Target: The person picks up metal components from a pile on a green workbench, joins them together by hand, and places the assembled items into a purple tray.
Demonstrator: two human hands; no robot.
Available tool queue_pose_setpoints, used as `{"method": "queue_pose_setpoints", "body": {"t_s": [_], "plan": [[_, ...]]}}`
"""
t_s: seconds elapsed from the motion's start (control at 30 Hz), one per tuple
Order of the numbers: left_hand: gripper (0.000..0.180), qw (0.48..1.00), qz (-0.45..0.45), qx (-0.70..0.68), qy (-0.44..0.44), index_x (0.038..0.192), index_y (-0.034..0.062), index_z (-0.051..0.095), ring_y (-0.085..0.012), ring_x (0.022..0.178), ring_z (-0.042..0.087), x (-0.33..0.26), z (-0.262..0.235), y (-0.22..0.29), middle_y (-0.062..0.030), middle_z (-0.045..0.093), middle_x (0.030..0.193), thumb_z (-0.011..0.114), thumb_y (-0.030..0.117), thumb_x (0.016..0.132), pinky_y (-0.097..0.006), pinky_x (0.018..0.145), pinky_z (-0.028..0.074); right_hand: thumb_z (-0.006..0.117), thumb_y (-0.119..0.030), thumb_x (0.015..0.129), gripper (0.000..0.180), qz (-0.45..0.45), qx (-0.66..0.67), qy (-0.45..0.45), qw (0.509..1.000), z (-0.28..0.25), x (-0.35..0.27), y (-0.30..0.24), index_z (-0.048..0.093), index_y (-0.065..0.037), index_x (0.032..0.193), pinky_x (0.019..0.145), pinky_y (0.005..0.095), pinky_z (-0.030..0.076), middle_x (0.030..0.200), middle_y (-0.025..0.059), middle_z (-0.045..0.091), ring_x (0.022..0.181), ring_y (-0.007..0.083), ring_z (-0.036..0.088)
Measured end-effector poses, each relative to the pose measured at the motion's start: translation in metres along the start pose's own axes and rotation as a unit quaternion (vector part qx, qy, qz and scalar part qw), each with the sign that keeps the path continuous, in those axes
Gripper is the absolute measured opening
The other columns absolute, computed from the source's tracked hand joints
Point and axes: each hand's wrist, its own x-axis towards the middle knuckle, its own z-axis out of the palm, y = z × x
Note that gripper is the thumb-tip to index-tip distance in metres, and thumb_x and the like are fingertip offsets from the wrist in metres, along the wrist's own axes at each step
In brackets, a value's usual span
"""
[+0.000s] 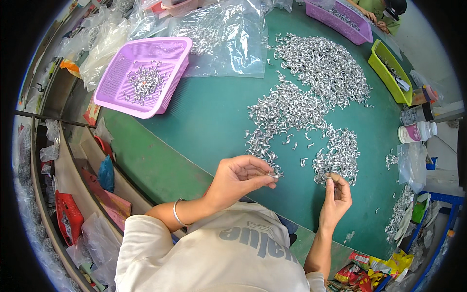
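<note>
Small curved silver metal pieces [316, 63] lie in heaps over the green tabletop. My left hand [242, 177] is pinched on one curved metal piece [275, 175] between thumb and fingertips, just above the table's near edge. My right hand [336, 194] is closed at the near side of a smaller heap of the same pieces [338, 153]. Its thumb and forefinger press together, and what lies between them is too small to make out. Several loose pieces [302, 161] are scattered between the two hands.
A pink-purple basket [168, 104] with some metal pieces stands at the left, beside a clear plastic bag [243, 53]. At the far right are a purple basket [335, 22], a yellow-green basket [389, 78] and a white bottle [418, 132]. Another person [379, 12] works at the far side.
</note>
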Motion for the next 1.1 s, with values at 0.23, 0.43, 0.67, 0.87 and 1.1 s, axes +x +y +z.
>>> {"method": "queue_pose_setpoints", "body": {"t_s": [0.23,0.43,0.67,0.87,1.1], "plan": [[0.013,0.998,0.061,0.032,-0.006,0.09,-0.0069,0.055,-0.0205,0.081,0.062,-0.001,0.0,-0.001,-0.0146,0.061,0.088,0.057,-0.009,0.078,-0.03,0.074,0.052,0.056,0.004,0.079,0.01,-0.065,-0.083,0.0,0.994,-0.001,0.003,0.002,0.059,0.002,0.088,0.066,0.0228,0.04,0.086,0.0075,0.061,0.074,0.0121,0.051],[0.014,0.991,0.115,0.068,-0.032,0.092,-0.0057,0.057,-0.0173,0.083,0.061,0.0,0.002,-0.002,-0.0115,0.061,0.09,0.058,-0.006,0.078,-0.027,0.075,0.05,0.056,0.005,0.076,0.009,-0.116,-0.158,-0.017,0.98,-0.001,0.005,0.001,0.059,0.003,0.085,0.069,0.0268,0.043,0.086,0.0107,0.061,0.078,0.0194,0.055],[0.015,0.988,0.119,0.099,-0.012,0.09,-0.0068,0.055,-0.0198,0.081,0.06,0.004,0.007,0.003,-0.0153,0.061,0.088,0.056,-0.012,0.076,-0.03,0.074,0.05,0.056,0.005,0.077,0.009,-0.131,-0.195,-0.006,0.972,-0.006,0.007,0.002,0.058,0.003,0.084,0.068,0.0263,0.043,0.084,0.01,0.06,0.076,0.0184,0.055],[0.013,0.98,0.142,0.091,0.109,0.088,-0.0063,0.056,-0.0189,0.08,0.062,0.008,-0.025,0.027,-0.0147,0.062,0.086,0.057,-0.011,0.076,-0.029,0.074,0.05,0.053,0.004,0.081,0.009,-0.021,-0.073,0.051,0.996,-0.009,0.006,0.005,0.058,0.003,0.088,0.063,0.0216,0.04,0.081,0.004,0.056,0.07,0.0092,0.048],[0.009,0.803,0.283,0.359,0.382,0.086,0.0004,0.063,-0.0099,0.07,0.056,0.025,-0.071,0.077,-0.0053,0.063,0.077,0.061,0.007,0.079,-0.023,0.065,0.044,0.051,0.004,0.082,0.013,-0.066,-0.085,0.042,0.993,-0.017,0.012,0.008,0.061,0.005,0.089,0.072,0.025,0.044,0.087,0.01,0.059,0.08,0.0162,0.055]]}}
